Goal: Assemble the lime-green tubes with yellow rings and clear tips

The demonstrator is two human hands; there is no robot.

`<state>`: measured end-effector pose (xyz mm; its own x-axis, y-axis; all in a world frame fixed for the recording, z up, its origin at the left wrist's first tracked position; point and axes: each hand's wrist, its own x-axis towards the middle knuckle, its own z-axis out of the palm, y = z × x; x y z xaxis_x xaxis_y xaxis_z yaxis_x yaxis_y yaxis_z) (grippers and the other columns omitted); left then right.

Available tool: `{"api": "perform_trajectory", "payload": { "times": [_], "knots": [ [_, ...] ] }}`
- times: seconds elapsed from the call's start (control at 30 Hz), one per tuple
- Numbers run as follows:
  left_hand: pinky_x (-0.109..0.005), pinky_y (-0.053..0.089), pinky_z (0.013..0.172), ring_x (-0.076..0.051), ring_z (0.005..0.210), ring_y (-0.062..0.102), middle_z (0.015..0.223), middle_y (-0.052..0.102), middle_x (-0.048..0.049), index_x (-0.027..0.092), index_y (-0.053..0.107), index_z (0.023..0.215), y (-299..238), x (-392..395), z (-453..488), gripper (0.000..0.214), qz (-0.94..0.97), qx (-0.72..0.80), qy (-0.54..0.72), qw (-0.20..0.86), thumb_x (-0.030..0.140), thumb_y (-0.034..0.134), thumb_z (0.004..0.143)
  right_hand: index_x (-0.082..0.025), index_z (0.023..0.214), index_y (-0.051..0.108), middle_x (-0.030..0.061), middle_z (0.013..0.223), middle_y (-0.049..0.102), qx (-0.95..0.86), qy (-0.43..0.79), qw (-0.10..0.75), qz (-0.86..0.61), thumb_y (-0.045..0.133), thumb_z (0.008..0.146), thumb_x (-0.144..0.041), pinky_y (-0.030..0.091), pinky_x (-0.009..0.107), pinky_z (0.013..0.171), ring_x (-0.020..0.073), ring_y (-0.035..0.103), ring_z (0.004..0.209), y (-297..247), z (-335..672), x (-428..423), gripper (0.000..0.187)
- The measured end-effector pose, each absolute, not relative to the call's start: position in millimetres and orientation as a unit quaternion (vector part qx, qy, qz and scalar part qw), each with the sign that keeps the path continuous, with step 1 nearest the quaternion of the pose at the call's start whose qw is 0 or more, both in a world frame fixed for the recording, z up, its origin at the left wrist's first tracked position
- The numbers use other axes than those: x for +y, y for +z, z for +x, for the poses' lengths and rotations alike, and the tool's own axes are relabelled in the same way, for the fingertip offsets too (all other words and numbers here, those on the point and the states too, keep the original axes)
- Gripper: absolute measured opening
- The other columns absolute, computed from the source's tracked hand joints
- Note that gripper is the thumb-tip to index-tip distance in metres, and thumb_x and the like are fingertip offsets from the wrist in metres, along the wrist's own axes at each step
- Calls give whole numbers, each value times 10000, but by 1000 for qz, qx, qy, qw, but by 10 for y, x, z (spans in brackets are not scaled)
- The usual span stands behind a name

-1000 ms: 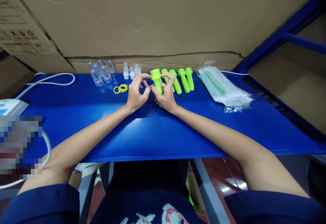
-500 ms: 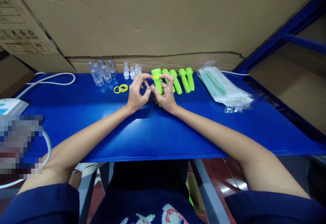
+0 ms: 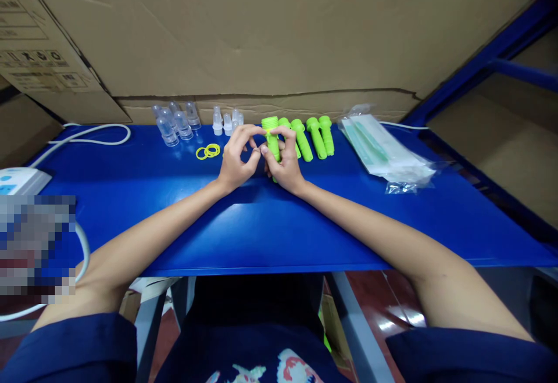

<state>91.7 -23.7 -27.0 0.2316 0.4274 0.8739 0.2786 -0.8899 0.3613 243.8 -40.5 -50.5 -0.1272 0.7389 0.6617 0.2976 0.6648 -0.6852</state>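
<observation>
A lime-green flashlight body (image 3: 273, 146) with a threaded top stands upright in my right hand (image 3: 285, 165), gripped between thumb and curled fingers. My left hand (image 3: 238, 159) is closed beside it, its index fingertip pressing the neck just below the thread. A yellow ring (image 3: 268, 132) sits around that neck, partly hidden by both index fingertips. Left of my hands, several loose yellow rings (image 3: 211, 150) lie on the table. Just behind the right hand are more lime-green flashlight bodies (image 3: 316, 139), lying in a row.
Clear domed plastic tubes (image 3: 168, 130) and smaller translucent cones (image 3: 218, 121) stand along the back of the blue table (image 3: 261, 232). A clear bag of white and green pieces (image 3: 383, 150) lies right. A power strip (image 3: 24, 181) with white cable is left; cardboard (image 3: 244, 34) walls the back.
The yellow ring, plainer between my index fingertips before, is now more covered by them at the neck. Both hands keep nearly the same place.
</observation>
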Motion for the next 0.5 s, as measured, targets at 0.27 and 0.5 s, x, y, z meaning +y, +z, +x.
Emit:
{"api": "perform_trajectory", "payload": {
  "times": [0.27,0.5],
  "knots": [
    [-273,483,658,-124,730,582,1092,637,-68,200,613,1130,-268,-250,927,235,785,233,571,62,305,552,928,-326,1373,191,63,1067,632,-711,197,570,-361,454,1024,-529,630,347,618,167,680,719,-553,2435,-402,482],
    [-269,476,661,-119,728,568,1071,627,-61,204,610,1127,-289,-234,931,225,782,222,580,55,315,554,939,-317,1300,255,9,921,613,-708,202,563,-375,441,1006,-603,558,287,482,113,569,521,-529,2429,-429,450]
  ]
}}
